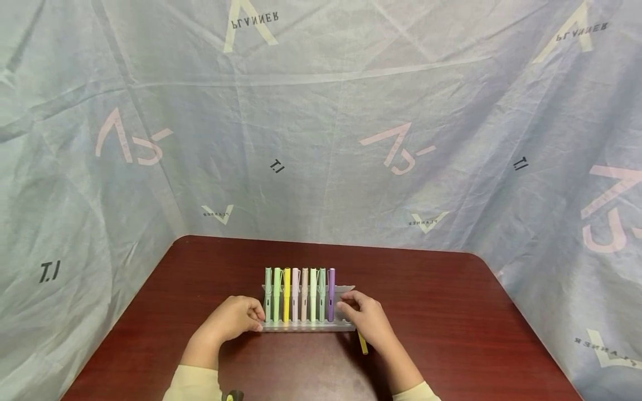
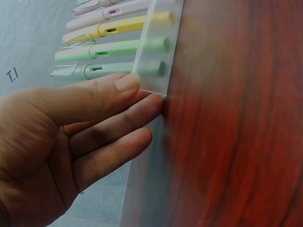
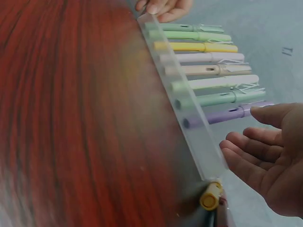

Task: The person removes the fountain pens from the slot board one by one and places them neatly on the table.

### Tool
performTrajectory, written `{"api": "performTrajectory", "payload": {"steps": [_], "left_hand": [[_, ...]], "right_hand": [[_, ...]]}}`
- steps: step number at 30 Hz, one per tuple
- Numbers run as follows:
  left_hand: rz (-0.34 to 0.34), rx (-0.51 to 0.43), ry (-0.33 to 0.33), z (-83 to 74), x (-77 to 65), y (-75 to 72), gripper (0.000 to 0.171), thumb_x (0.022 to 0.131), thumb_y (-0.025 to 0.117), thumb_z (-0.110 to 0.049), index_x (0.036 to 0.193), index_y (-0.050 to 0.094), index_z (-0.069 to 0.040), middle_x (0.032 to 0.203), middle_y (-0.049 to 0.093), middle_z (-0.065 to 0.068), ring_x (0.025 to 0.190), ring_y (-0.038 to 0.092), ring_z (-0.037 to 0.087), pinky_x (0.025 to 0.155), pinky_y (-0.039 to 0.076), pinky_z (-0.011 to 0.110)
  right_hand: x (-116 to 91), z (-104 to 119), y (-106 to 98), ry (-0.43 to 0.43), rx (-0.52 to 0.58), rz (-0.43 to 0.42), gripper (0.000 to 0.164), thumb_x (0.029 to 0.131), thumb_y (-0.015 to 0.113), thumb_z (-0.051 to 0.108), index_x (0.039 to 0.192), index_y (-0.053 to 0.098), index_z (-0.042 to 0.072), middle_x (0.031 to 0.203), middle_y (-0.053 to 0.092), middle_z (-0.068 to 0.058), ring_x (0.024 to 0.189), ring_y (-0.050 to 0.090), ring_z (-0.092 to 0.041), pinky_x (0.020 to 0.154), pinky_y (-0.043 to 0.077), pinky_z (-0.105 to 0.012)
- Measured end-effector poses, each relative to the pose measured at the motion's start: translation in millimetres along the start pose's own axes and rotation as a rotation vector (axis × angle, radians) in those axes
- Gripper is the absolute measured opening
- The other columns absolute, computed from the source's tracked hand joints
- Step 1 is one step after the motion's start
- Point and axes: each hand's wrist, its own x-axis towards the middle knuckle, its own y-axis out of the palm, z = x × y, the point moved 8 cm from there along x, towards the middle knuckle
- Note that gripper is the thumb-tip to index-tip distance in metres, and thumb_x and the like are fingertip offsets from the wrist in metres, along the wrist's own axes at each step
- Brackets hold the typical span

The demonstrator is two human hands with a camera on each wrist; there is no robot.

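Observation:
A clear plastic pen rack (image 1: 311,328) stands on the table, holding several pens upright in a row. They run from a grey-green pen (image 1: 268,295) at the left, through a yellow pen (image 1: 287,295), to a purple pen (image 1: 331,295) at the right. My left hand (image 1: 237,318) pinches the rack's left front corner, the thumb (image 2: 128,82) on its front lip. Around the rack's right end is my right hand (image 1: 370,320), its fingers loosely bent and holding nothing. Its thumb (image 3: 265,115) is close to the purple pen; whether they touch I cannot tell.
Another yellow pen (image 1: 363,342) lies partly under my right hand, just right of the rack; dark items next to it show only partly in the right wrist view. A dark object (image 1: 233,395) pokes in at the bottom edge. Grey printed cloth (image 1: 321,139) surrounds the red-brown table (image 1: 426,301).

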Motion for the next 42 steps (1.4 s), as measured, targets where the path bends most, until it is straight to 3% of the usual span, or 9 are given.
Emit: {"api": "performTrajectory", "payload": {"steps": [5, 11, 18, 25, 28, 35, 37, 42], "left_hand": [[0.010, -0.013, -0.018, 3.1, -0.9, 1.0, 0.014, 0.078, 0.080, -0.005, 0.083, 0.069, -0.013, 0.074, 0.069, -0.003, 0.068, 0.059, 0.013, 0.061, 0.047, 0.031], [0.013, -0.007, 0.015, 1.9, 0.7, 0.8, 0.015, 0.078, 0.080, -0.006, 0.083, 0.069, -0.013, 0.075, 0.069, -0.004, 0.070, 0.060, 0.012, 0.063, 0.047, 0.031], [0.017, -0.023, 0.031, 1.3, 1.1, 0.9, 0.015, 0.078, 0.081, -0.005, 0.083, 0.069, -0.012, 0.076, 0.070, -0.004, 0.071, 0.061, 0.012, 0.063, 0.048, 0.031], [0.007, -0.032, 0.034, 0.8, 1.4, 0.3, 0.015, 0.077, 0.081, -0.005, 0.083, 0.069, -0.012, 0.075, 0.070, -0.003, 0.070, 0.061, 0.012, 0.062, 0.048, 0.030], [0.008, -0.032, 0.034, 0.6, 1.7, 0.8, 0.015, 0.077, 0.081, -0.006, 0.083, 0.069, -0.012, 0.076, 0.070, -0.004, 0.070, 0.062, 0.011, 0.063, 0.048, 0.030], [0.006, -0.034, 0.023, 0.3, 2.0, 0.7, 0.015, 0.076, 0.081, -0.005, 0.082, 0.069, -0.012, 0.075, 0.070, -0.004, 0.071, 0.062, 0.011, 0.065, 0.049, 0.031], [0.005, -0.031, 0.024, 0.2, 1.7, 0.5, 0.015, 0.076, 0.081, -0.005, 0.082, 0.069, -0.012, 0.075, 0.070, -0.004, 0.071, 0.062, 0.011, 0.065, 0.049, 0.031], [0.003, -0.022, 0.025, 0.2, 1.4, 0.7, 0.015, 0.077, 0.081, -0.005, 0.082, 0.069, -0.012, 0.074, 0.069, -0.004, 0.070, 0.061, 0.011, 0.064, 0.048, 0.031]], "right_hand": [[6.6, 1.8, 9.3, -0.010, 0.055, 0.028, 0.035, 0.092, 0.069, 0.038, 0.117, 0.069, 0.014, 0.103, 0.072, 0.000, 0.085, 0.068, -0.014, 0.070, 0.053, -0.026], [13.2, 0.9, 16.6, 0.030, 0.157, 0.063, 0.038, 0.092, 0.070, 0.033, 0.122, 0.066, 0.010, 0.102, 0.072, -0.007, 0.080, 0.072, -0.021, 0.067, 0.056, -0.028], [16.1, 3.9, 19.4, 0.020, 0.124, 0.040, 0.025, 0.091, 0.070, 0.027, 0.109, 0.066, 0.009, 0.086, 0.070, -0.002, 0.068, 0.068, -0.017, 0.060, 0.052, -0.028], [14.5, 6.4, 20.3, -0.003, 0.084, 0.002, 0.024, 0.090, 0.072, 0.027, 0.106, 0.066, 0.010, 0.087, 0.068, 0.001, 0.066, 0.067, -0.016, 0.058, 0.052, -0.025], [11.9, 8.1, 12.9, -0.002, 0.111, -0.043, 0.021, 0.090, 0.072, 0.026, 0.103, 0.066, 0.011, 0.085, 0.068, 0.000, 0.065, 0.067, -0.016, 0.057, 0.053, -0.025], [6.9, 5.4, -21.7, 0.044, 0.390, -0.141, 0.016, 0.088, 0.074, 0.013, 0.100, 0.068, 0.005, 0.085, 0.066, -0.014, 0.072, 0.067, -0.029, 0.064, 0.059, -0.040], [5.2, 0.7, -30.2, 0.078, 0.409, -0.120, 0.018, 0.088, 0.074, 0.013, 0.102, 0.067, 0.003, 0.087, 0.066, -0.016, 0.073, 0.067, -0.032, 0.065, 0.059, -0.044], [1.7, -17.2, -47.8, 0.161, 0.339, -0.048, 0.020, 0.090, 0.072, 0.011, 0.105, 0.065, 0.000, 0.089, 0.066, -0.016, 0.069, 0.068, -0.027, 0.062, 0.059, -0.039]]}}
